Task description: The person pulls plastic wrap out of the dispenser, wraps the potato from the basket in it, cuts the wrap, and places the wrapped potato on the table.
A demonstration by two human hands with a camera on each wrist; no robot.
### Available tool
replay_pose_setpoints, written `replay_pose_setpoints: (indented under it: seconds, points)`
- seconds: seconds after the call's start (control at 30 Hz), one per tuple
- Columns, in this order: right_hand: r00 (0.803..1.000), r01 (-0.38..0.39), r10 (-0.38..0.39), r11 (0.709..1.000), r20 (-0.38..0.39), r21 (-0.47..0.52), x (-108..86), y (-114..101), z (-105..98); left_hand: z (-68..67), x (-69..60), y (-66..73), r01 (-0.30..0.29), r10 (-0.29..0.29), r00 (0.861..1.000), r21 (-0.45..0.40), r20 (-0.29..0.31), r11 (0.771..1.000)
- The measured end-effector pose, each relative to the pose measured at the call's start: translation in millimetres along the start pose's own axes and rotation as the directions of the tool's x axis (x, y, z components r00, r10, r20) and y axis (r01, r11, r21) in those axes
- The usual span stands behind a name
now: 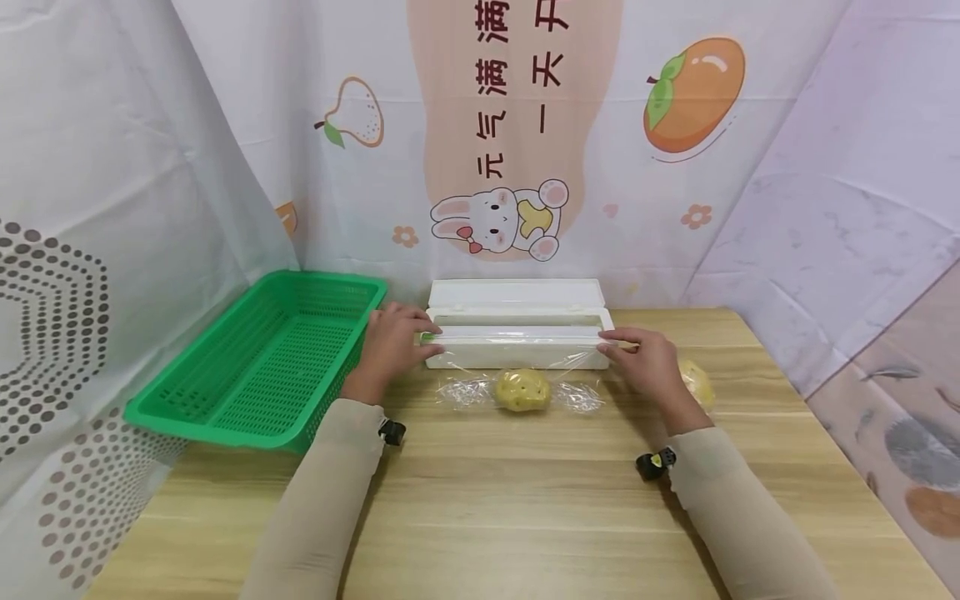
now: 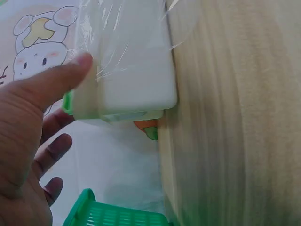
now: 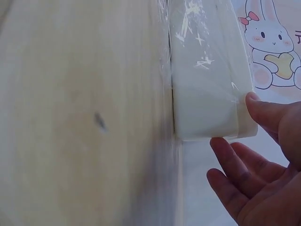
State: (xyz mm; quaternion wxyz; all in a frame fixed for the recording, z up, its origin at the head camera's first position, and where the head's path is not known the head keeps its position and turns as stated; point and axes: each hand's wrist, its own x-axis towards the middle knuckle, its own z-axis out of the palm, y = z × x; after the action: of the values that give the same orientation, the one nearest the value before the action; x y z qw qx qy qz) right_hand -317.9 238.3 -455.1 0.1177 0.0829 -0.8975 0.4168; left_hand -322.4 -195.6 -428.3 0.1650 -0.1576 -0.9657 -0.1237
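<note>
A white cling film dispenser [image 1: 517, 352] stands at the back of the table with its lid [image 1: 517, 293] raised. My left hand [image 1: 390, 342] pinches its left end between thumb and index finger, beside a small green part [image 2: 68, 102]; the other fingers are spread. At the right end, my right hand [image 1: 648, 367] holds the corner between thumb [image 3: 265, 112] and fingers. Clear cling film [image 2: 127, 37] hangs over the dispenser's front. Just before it lies a potato [image 1: 522, 390] wrapped in film, with twisted film ends [image 1: 467, 392] on both sides.
A green plastic basket [image 1: 213, 442] with perforated walls stands at the left of the table. Another yellowish potato [image 1: 697, 383] lies partly hidden behind my right wrist. A printed curtain [image 1: 360, 200] hangs directly behind the dispenser. Wooden tabletop [image 1: 510, 508] stretches between my forearms.
</note>
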Motion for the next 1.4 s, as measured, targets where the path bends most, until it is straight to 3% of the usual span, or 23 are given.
replay_pose_setpoints:
  seconds: [0.2, 0.33, 0.57, 0.7, 0.83, 1.0, 1.17, 1.4]
  points:
    - [0.995, 0.087, -0.088, 0.996, -0.054, -0.025, 0.9, -2, 4, 1.5, -3.0, 4.4, -0.039, 0.04, 0.998, 0.017, -0.041, 0.999]
    - [0.992, 0.105, -0.108, 0.994, -0.072, -0.04, 2.1, -4, 4, 2.7, -4.1, 6.1, -0.068, 0.068, 0.996, 0.009, -0.066, 0.998]
    - [0.996, 0.086, -0.087, 0.994, -0.021, -0.069, 1.9, -11, 1, 2.6, -11.3, 8.1, -0.123, 0.123, 0.982, 0.01, -0.143, 0.992]
    - [0.992, 0.124, -0.127, 0.986, -0.012, -0.113, -3.0, -17, -5, 2.6, -15.4, 9.9, -0.16, 0.164, 0.973, 0.034, -0.163, 0.986]
    - [0.989, 0.149, -0.149, 0.977, 0.01, -0.15, -11.6, -21, -13, -0.3, -20.6, 14.0, -0.172, 0.176, 0.974, 0.038, -0.142, 0.984]
    - [0.985, 0.167, -0.158, 0.973, 0.071, -0.157, -22.2, -21, -18, -8.0, -27.5, 21.3, -0.157, 0.158, 0.985, 0.016, -0.075, 0.987]
    - [0.969, 0.227, -0.205, 0.959, 0.135, -0.172, -30.3, -20, -19, -13.8, -35.7, 26.2, -0.152, 0.153, 0.988, 0.029, -0.034, 0.988]
    - [0.953, 0.245, -0.212, 0.96, 0.215, -0.138, -43.1, -17, -22, -17.1, -47.8, 31.3, -0.163, 0.163, 0.987, 0.028, -0.005, 0.986]
